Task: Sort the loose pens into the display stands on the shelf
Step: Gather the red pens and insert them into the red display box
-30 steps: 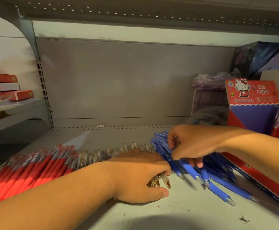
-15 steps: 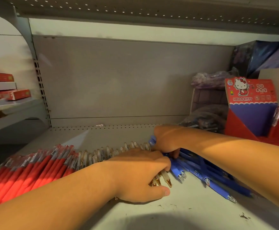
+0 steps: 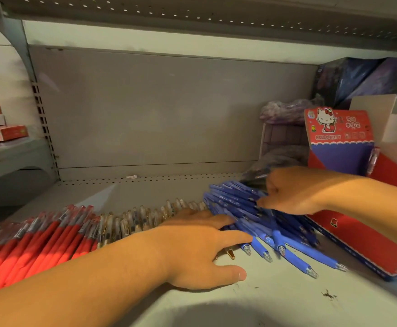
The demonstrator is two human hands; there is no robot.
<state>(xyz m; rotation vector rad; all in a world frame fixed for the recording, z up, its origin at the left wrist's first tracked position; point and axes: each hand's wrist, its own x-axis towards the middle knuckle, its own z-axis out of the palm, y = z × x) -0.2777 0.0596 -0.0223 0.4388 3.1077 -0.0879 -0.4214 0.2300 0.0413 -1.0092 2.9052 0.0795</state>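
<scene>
Loose pens lie in a row across the grey shelf (image 3: pixel 145 190): red pens (image 3: pixel 32 241) at the left, clear gold-tipped pens (image 3: pixel 131 220) in the middle, blue pens (image 3: pixel 244 208) at the right. My left hand (image 3: pixel 199 251) lies flat, fingers spread, over the clear pens with its fingertips on the blue ones. My right hand (image 3: pixel 289 197) is curled against the far end of the blue pile, fingers closing on several blue pens. A red and blue Hello Kitty display stand (image 3: pixel 341 142) rises just behind the right hand.
A flat red box lid (image 3: pixel 367 246) lies at the right front beside the blue pens. Purple boxes and bagged items (image 3: pixel 284 112) crowd the back right corner. Red boxes (image 3: pixel 6 133) sit on a neighbouring shelf at the left. An upper shelf hangs overhead.
My right hand has pulled back to the right along the blue pens, fanning them out. My left hand has spread flatter and reached onto the blue pile.
</scene>
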